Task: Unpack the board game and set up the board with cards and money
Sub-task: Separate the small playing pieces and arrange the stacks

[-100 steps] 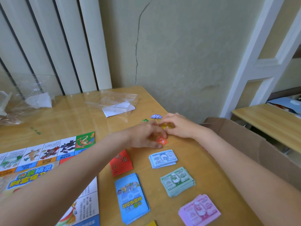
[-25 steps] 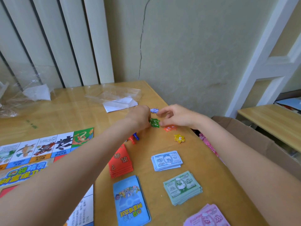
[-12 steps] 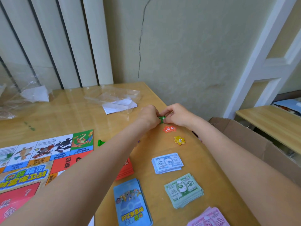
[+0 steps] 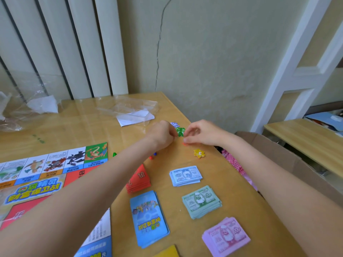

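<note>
The game board (image 4: 46, 182) lies open at the left of the wooden table (image 4: 78, 127). My left hand (image 4: 162, 135) pinches a green star token (image 4: 180, 131) at the table's far right edge. My right hand (image 4: 204, 134) is just right of it, fingers curved and slightly apart, its thumb tip by an orange token (image 4: 184, 144). A yellow star token (image 4: 199, 153) and a purple token (image 4: 174, 124) lie close by. Nearer me are red cards (image 4: 139, 179), a blue card deck (image 4: 148, 217), and blue money (image 4: 185, 176), green money (image 4: 201, 201) and pink money (image 4: 225, 236).
Small green (image 4: 114, 154), red (image 4: 150, 157) and blue (image 4: 155, 154) pawns lie beside the board. Clear plastic wrapping (image 4: 133, 108) and white paper (image 4: 137, 118) sit at the back. A cardboard box (image 4: 278, 154) stands right of the table edge. The wall is close behind.
Both hands left the yellow and orange tokens on the table and took up the green one. They have now parted a little, and the green token shows between them.
</note>
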The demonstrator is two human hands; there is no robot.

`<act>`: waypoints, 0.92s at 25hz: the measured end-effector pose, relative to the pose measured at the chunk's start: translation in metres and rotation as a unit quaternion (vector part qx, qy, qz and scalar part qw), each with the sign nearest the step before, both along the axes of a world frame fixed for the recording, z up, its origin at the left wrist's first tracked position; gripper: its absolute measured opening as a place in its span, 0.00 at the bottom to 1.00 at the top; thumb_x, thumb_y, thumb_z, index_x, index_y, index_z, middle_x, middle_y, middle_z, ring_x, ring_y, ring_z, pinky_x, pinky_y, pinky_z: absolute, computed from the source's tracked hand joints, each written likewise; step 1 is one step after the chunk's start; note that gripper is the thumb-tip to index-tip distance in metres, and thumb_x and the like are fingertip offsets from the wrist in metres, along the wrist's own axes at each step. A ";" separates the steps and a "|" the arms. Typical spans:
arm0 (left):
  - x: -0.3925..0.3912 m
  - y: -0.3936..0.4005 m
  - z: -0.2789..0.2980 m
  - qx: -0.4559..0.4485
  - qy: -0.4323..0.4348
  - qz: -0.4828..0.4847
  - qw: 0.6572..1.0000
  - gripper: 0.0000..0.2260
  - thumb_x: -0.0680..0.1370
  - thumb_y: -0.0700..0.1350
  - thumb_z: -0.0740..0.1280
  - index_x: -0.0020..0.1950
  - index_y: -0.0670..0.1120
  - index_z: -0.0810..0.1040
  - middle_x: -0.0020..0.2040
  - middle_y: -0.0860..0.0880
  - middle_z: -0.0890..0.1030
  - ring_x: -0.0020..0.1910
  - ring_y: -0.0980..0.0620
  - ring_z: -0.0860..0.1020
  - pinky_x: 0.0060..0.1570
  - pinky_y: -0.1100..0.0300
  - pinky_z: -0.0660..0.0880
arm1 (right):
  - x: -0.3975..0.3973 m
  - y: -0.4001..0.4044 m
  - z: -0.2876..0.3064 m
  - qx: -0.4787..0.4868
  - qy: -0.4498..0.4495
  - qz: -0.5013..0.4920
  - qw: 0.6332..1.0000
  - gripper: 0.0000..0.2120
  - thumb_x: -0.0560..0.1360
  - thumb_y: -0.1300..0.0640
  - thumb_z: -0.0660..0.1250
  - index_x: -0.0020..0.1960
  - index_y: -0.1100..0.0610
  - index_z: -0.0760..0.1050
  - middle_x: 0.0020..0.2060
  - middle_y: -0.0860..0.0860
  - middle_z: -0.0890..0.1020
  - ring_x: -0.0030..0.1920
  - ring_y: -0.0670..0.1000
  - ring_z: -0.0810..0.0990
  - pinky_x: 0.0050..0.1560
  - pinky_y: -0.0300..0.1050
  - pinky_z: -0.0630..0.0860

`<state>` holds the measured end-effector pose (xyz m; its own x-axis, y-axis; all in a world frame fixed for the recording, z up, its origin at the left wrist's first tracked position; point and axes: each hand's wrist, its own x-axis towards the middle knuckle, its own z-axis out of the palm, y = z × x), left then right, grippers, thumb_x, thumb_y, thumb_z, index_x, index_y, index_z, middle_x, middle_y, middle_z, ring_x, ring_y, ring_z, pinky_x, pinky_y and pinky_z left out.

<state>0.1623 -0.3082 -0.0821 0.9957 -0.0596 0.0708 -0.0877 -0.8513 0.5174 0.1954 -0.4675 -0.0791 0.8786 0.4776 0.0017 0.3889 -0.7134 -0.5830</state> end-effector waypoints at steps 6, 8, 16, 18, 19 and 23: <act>-0.021 0.006 0.011 0.002 0.001 -0.020 1.000 0.14 0.76 0.35 0.61 0.58 0.43 0.80 0.57 0.47 0.81 0.57 0.49 0.77 0.56 0.63 0.70 | -0.013 -0.002 -0.002 -0.056 -0.078 0.022 0.995 0.09 0.71 0.61 0.71 0.52 0.60 0.80 0.37 0.43 0.70 0.44 0.47 0.73 0.39 0.24 0.66; -0.027 0.013 0.014 -0.003 -0.004 -0.011 1.000 0.13 0.77 0.35 0.61 0.58 0.42 0.79 0.58 0.46 0.80 0.58 0.49 0.77 0.56 0.64 0.69 | -0.016 -0.002 -0.001 -0.044 -0.082 0.009 0.996 0.09 0.72 0.61 0.70 0.52 0.60 0.80 0.39 0.47 0.72 0.44 0.47 0.73 0.38 0.23 0.65; -0.080 0.064 0.029 -0.043 0.003 0.103 0.994 0.11 0.76 0.36 0.62 0.52 0.42 0.82 0.46 0.46 0.80 0.52 0.46 0.79 0.46 0.59 0.73 | -0.059 0.044 0.030 0.093 -0.060 -0.053 0.992 0.06 0.73 0.63 0.65 0.40 0.56 0.79 0.34 0.49 0.80 0.33 0.48 0.78 0.33 0.32 0.73; -0.098 0.077 0.023 -0.021 0.042 0.126 0.991 0.09 0.75 0.40 0.65 0.52 0.40 0.82 0.49 0.43 0.82 0.50 0.46 0.79 0.47 0.58 0.73 | -0.086 0.059 0.030 0.071 -0.048 -0.024 0.996 0.03 0.72 0.61 0.68 0.39 0.56 0.79 0.33 0.51 0.80 0.33 0.49 0.78 0.41 0.39 0.75; -0.107 0.081 0.019 0.003 0.065 0.132 0.989 0.10 0.75 0.43 0.67 0.53 0.40 0.81 0.51 0.42 0.82 0.51 0.45 0.78 0.49 0.58 0.73 | -0.100 0.064 0.029 0.023 -0.051 0.013 0.998 0.01 0.71 0.59 0.70 0.42 0.56 0.80 0.36 0.51 0.80 0.37 0.49 0.77 0.44 0.41 0.74; -0.124 0.080 0.007 0.053 0.087 0.121 0.987 0.16 0.77 0.48 0.65 0.62 0.42 0.76 0.60 0.43 0.78 0.60 0.45 0.74 0.55 0.59 0.69 | -0.130 0.074 0.023 -0.135 -0.086 0.146 0.976 0.14 0.72 0.57 0.70 0.56 0.55 0.76 0.48 0.51 0.72 0.50 0.47 0.69 0.49 0.39 0.66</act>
<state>0.0386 -0.2280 -0.0755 0.9784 0.1834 -0.0958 0.2067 -0.8870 0.4130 0.0659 -0.3931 -0.0558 0.7032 0.7106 -0.0233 0.6736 -0.6764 -0.2979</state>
